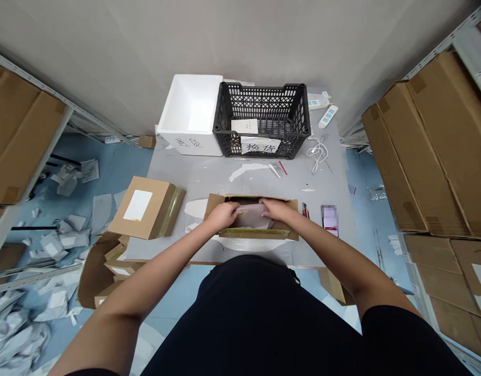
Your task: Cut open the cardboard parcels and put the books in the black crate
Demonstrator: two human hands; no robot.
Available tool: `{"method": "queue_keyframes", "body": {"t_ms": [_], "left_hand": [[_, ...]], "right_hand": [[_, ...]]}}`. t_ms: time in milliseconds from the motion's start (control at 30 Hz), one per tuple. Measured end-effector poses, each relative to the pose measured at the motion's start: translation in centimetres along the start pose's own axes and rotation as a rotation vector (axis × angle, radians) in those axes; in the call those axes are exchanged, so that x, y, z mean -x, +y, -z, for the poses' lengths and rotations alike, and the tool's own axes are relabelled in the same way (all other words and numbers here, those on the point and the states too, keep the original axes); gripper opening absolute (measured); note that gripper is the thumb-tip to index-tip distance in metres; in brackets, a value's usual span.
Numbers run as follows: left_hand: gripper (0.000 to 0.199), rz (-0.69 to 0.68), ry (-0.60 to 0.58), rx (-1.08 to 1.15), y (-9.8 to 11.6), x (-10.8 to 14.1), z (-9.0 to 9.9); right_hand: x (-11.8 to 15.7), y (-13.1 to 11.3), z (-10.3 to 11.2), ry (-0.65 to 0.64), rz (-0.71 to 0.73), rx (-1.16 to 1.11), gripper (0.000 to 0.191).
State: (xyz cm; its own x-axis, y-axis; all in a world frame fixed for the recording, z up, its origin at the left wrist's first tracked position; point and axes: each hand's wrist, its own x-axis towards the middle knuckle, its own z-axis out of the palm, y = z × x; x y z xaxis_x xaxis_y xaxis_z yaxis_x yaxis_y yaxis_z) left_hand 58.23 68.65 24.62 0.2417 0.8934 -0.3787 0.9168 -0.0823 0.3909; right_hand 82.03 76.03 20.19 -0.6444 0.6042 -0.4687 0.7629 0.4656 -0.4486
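Note:
An opened cardboard box (259,234) lies in front of me at the table's near edge, its flaps spread. Inside it shows a pale pinkish wrapped packet (253,216), whose contents I cannot make out. My left hand (223,215) reaches over the box's left end, fingers closed on the packet's left edge. From the right, my right hand (276,210) grips the packet's far right corner, its fingertips partly hidden. Right of the box lie a box cutter (304,210) and a phone (330,219).
A white foam box (191,112) and a black plastic crate (261,122) stand at the table's back. A closed carton (142,206) sits at the left edge. Power strips (328,116) and a white cable (318,151) lie back right. Stacked cartons (424,151) flank the right side.

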Motion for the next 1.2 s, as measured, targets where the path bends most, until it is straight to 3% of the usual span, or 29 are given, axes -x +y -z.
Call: {"method": "queue_keyframes", "body": {"t_ms": [267, 467, 667, 967, 1100, 1200], "left_hand": [[0.029, -0.002, 0.154, 0.278, -1.1, -0.1, 1.8], [0.029, -0.075, 0.288, 0.684, -3.1, -0.8, 2.3], [0.059, -0.011, 0.441, 0.988, -3.0, 0.0, 4.0], [0.06, -0.041, 0.427, 1.434, -0.7, 1.0, 5.2], [0.06, -0.135, 0.274, 1.68, 1.9, 1.8, 5.7], [0.061, -0.149, 0.14, 1.741, 3.6, 2.9, 5.6]], "right_hand": [[-0.6, 0.3, 3.6, -0.053, 0.141, 0.048, 0.026], [0.4, -1.6, 7.2, -0.006, 0.053, 0.153, 0.027], [2.8, -2.7, 11.3, 0.083, 0.065, 0.057, 0.027], [9.5, -2.7, 16.2, 0.297, 0.036, -0.531, 0.039], [11.7, -3.0, 15.5, 0.381, -0.021, -0.792, 0.049], [12.8, -3.2, 14.2, 0.358, -0.034, -1.006, 0.053]]}}
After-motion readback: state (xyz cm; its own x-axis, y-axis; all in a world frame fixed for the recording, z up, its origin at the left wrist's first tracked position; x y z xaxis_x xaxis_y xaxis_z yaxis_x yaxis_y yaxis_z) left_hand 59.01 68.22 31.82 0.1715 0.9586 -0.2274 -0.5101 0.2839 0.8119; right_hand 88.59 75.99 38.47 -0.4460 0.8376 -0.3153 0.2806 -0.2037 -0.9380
